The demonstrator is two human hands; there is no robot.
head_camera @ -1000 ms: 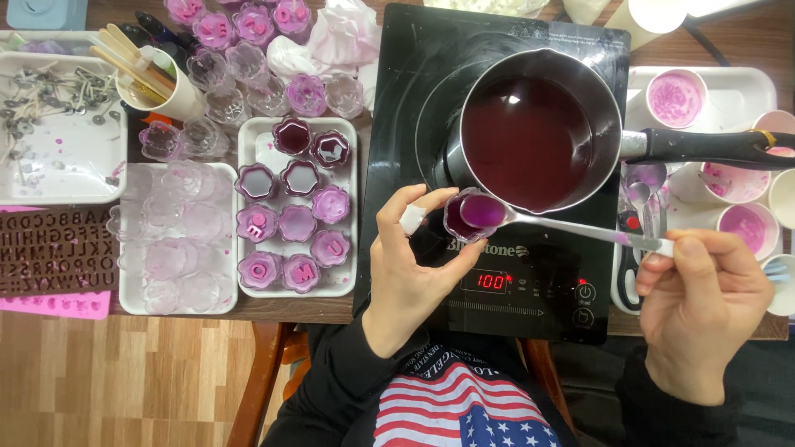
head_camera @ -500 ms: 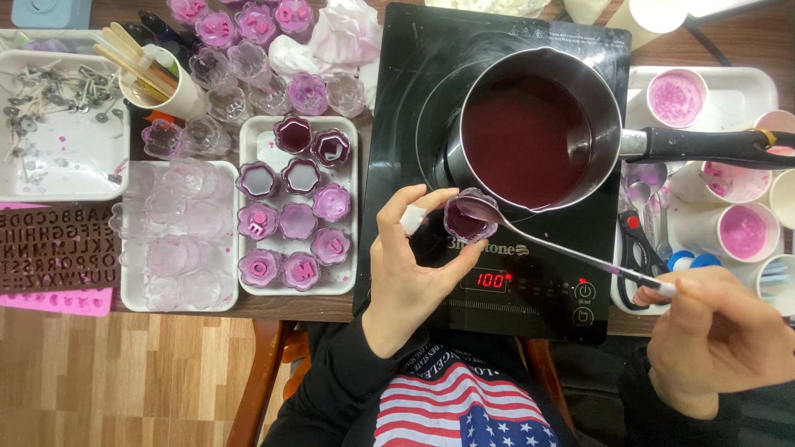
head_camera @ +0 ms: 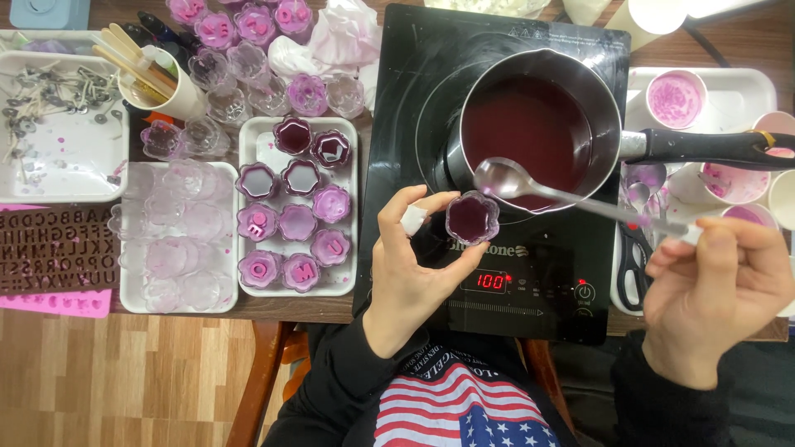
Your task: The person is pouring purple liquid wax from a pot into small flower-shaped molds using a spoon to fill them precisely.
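Head view, the only one. The left hand [head_camera: 406, 265] is closed around a small flower-shaped cup [head_camera: 472, 217], pinched between thumb and fingertips and filled with dark purple liquid; the cup sits above the front of the black induction hob [head_camera: 414, 124], just beside the saucepan [head_camera: 538, 128]. The right hand [head_camera: 716, 290] is closed on the handle end of a long metal spoon [head_camera: 530, 186] — its bowl looks empty and hovers over the pan's near rim.

Risks: the cup looks full and is held only at its edges, so a tilt would likely spill liquid onto the fingers or the hob controls, and the lit display suggests the liquid may be hot. A drip from the spoon could land on the hob.

Surface: a crowded wooden table — white trays [head_camera: 252, 136] of filled and empty moulds to the left, paper cups [head_camera: 675, 95] with pink residue to the right. Wood-plank floor below.
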